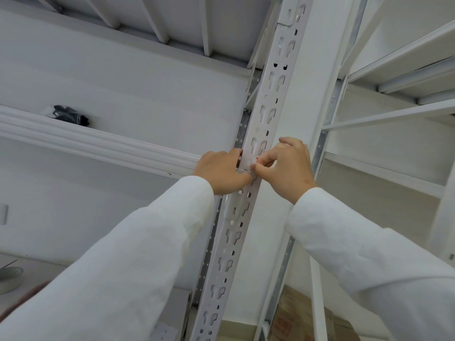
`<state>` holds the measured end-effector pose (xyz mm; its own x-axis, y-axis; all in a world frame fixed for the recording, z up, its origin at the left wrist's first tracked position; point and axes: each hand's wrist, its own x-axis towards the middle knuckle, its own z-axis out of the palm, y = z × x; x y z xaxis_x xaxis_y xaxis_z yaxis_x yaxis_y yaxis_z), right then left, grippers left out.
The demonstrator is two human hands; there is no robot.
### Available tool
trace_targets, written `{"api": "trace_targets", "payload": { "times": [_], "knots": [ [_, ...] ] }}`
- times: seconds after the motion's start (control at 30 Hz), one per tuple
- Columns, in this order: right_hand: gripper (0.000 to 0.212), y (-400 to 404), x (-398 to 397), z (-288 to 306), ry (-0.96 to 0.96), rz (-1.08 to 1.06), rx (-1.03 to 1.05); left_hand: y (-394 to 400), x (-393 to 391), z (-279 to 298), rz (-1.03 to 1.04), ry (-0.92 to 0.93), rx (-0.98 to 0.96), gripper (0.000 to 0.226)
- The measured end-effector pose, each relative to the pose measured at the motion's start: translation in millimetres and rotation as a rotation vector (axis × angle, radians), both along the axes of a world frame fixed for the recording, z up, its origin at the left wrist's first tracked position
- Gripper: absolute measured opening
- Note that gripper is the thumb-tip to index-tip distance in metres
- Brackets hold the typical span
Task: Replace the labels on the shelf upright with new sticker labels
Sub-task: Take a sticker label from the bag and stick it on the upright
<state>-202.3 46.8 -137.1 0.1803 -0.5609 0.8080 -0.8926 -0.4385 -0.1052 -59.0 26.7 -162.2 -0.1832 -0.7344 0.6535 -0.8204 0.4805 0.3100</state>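
The white slotted shelf upright runs from bottom centre up to the top right. A small white label with a red mark at its right edge lies on the upright's face at mid-height. My left hand wraps the upright's left edge, thumb and fingers pressed at the label's left and lower side. My right hand comes from the right, fingertips pinched at the label's right edge by the red mark. Whether the label is stuck flat or partly lifted is hidden by my fingers. Both arms wear white sleeves.
A white shelf beam meets the upright from the left, with a dark bagged item on that shelf. More white shelving stands to the right. A cardboard box sits low on the right, a tape roll at far left.
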Motion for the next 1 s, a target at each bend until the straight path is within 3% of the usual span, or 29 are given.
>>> {"api": "trace_targets", "payload": {
  "times": [0.17, 0.4, 0.67, 0.9, 1.0],
  "knots": [
    [0.01, -2.2, -5.5, 2.1, 0.007, 0.075, 0.007, 1.4, 0.5, 0.6, -0.015, -0.004, -0.002, 0.071],
    [0.01, -4.7, -13.2, 3.1, 0.022, 0.16, 0.021, 4.0, 1.2, 0.5, -0.015, -0.002, -0.025, 0.047],
    [0.022, -5.9, -16.6, 2.7, 0.023, 0.21, 0.057, -4.7, 1.3, -1.6, -0.014, 0.0, -0.007, 0.064],
    [0.006, 0.0, -14.7, -11.4, -0.121, 0.228, 0.071, -0.9, 1.0, -1.0, -0.005, -0.019, -0.029, 0.058],
    [0.008, 0.6, -11.1, -18.4, -0.144, 0.2, 0.047, 3.4, 0.9, 0.0, -0.006, -0.021, -0.03, 0.07]
  ]
}}
